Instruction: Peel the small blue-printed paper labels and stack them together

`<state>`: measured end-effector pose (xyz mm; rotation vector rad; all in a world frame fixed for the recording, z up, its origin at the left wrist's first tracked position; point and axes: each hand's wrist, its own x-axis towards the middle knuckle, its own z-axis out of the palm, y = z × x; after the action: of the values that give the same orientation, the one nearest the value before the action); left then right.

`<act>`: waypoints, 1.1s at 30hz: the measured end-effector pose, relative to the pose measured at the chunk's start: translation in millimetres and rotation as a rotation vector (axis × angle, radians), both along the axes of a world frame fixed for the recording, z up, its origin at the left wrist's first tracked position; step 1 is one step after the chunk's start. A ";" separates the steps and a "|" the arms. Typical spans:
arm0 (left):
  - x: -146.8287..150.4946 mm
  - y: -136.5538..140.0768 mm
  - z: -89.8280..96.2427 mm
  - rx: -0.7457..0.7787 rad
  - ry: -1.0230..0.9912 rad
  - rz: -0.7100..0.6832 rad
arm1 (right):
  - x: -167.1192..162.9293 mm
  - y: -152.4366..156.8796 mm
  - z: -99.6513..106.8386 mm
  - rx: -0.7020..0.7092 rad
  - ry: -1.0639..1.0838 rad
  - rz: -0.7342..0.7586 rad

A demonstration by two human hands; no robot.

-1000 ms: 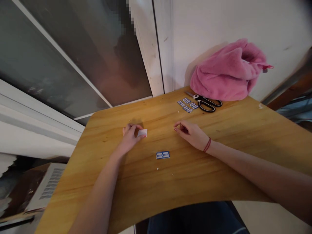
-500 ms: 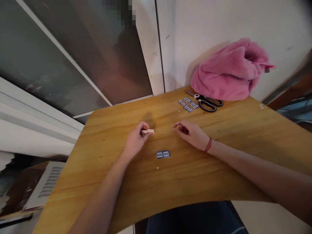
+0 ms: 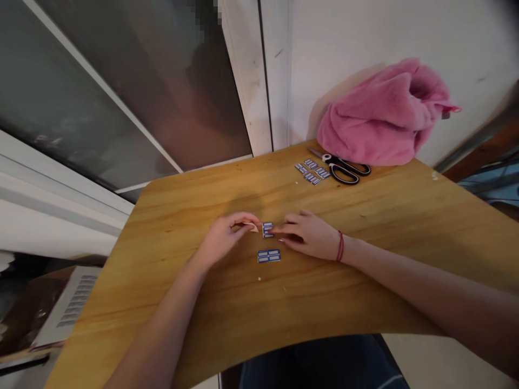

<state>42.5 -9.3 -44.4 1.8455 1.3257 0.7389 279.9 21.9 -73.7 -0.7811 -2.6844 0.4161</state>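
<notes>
Label card (image 3: 266, 225) lies under right hand's (image 3: 308, 233) extended index, thumb apart. Left hand (image 3: 224, 233), just left, pinches pale slip (image 3: 253, 227).

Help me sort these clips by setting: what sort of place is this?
Probably a corner of a room at home, though a small workroom is possible: a wooden table stands by framed glass panels, with scissors and a pink fluffy bundle on it.
</notes>
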 end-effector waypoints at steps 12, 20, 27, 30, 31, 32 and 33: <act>17.1 -6.3 -21.4 0.296 0.249 -0.096 | 2.9 -0.3 -1.8 -0.057 0.251 -0.031; -15.8 2.3 14.9 0.207 0.301 0.189 | 2.9 -2.3 1.3 -0.057 0.195 -0.050; -72.9 15.3 6.3 -0.065 0.500 0.321 | 1.0 -4.4 1.7 0.014 0.021 0.008; -76.1 16.5 0.9 -0.105 0.414 0.258 | 1.3 -3.4 0.1 -0.005 0.012 0.012; -75.4 16.5 0.4 -0.116 0.381 0.237 | 1.4 -3.0 -0.1 -0.021 0.026 0.009; -74.4 16.5 0.4 -0.135 0.348 0.222 | 1.4 -2.7 -0.1 -0.038 0.043 0.005; -73.4 16.3 0.7 -0.155 0.317 0.220 | 1.4 -2.4 0.1 -0.054 0.060 -0.001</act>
<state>-30.9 7.1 -43.7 1.7591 1.7587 0.4478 281.3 19.5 -73.6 -0.7717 -2.6267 0.5054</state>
